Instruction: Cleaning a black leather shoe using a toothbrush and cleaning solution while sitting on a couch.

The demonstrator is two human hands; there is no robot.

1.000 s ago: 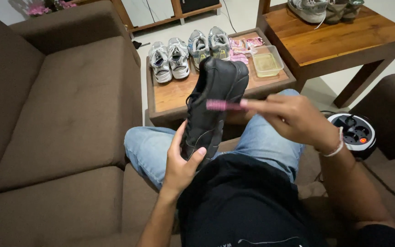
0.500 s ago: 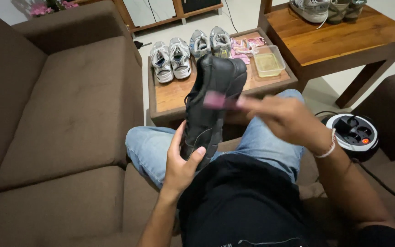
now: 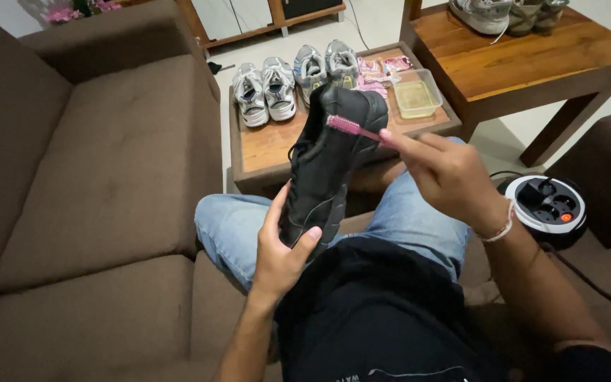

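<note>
Our left hand [image 3: 281, 251] cups the heel end of the black shoe [image 3: 330, 159], fingers and thumb wrapped round it, holding it up over our lap. The shoe's long axis runs away from us, toe pointing toward the low wooden table [image 3: 266, 145] — where two pairs of grey sneakers [image 3: 295, 78] stand. Right of the shoe, our right hand [image 3: 450, 177] pinches a pink toothbrush [image 3: 351, 128], its bristles touching the toe — the nearer hand there.

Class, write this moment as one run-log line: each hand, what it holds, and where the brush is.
left hand: grips black shoe | right hand: holds pink brush | brush: on the shoe | setting: brown sofa
</note>
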